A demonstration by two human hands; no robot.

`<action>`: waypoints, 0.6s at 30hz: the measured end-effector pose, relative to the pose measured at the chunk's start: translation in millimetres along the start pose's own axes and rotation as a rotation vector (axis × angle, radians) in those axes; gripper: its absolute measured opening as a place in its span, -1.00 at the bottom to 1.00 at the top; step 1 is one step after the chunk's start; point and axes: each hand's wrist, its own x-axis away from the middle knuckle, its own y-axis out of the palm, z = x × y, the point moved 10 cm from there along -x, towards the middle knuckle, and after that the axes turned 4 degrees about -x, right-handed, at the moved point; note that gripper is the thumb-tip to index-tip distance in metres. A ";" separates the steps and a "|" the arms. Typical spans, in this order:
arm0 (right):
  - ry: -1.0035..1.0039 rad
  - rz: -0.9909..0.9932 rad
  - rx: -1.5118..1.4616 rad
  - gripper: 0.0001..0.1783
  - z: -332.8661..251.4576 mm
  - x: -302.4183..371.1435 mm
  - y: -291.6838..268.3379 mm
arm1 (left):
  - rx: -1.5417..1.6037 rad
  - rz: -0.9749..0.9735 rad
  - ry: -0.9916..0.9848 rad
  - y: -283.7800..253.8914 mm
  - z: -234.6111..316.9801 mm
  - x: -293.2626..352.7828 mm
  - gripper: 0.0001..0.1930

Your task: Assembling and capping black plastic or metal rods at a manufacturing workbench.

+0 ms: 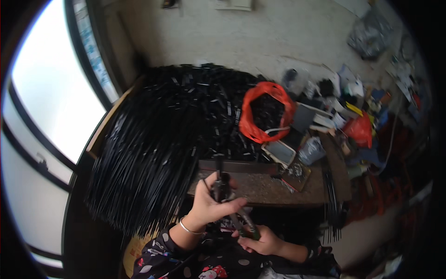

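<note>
Your left hand [206,204] is holding a dark piece [222,186] at the table's [265,193] near edge; your right hand [264,241] is gripping pliers [251,225]. Short black pieces are filling the far red bag [248,123]; long strips [144,172] are lying left, apparently unworked.

No legible lettering or numbers
</note>
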 end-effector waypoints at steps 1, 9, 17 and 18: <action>0.001 -0.008 -0.028 -0.83 9.3 -4.5 2.8 | -0.002 0.084 -0.009 -3.9 -5.5 2.9 -0.67; -0.316 0.618 0.406 -0.75 -30.1 -4.3 -121.1 | 0.120 0.093 0.053 0.8 -30.7 -3.7 -0.48; -0.411 0.981 1.431 -0.79 -62.4 12.9 -263.9 | 0.168 -0.035 -0.020 26.0 -49.3 -5.9 -0.54; -0.415 0.983 1.433 -0.79 -59.0 11.6 -266.7 | 0.146 -0.034 -0.034 28.0 -52.0 -8.2 -0.53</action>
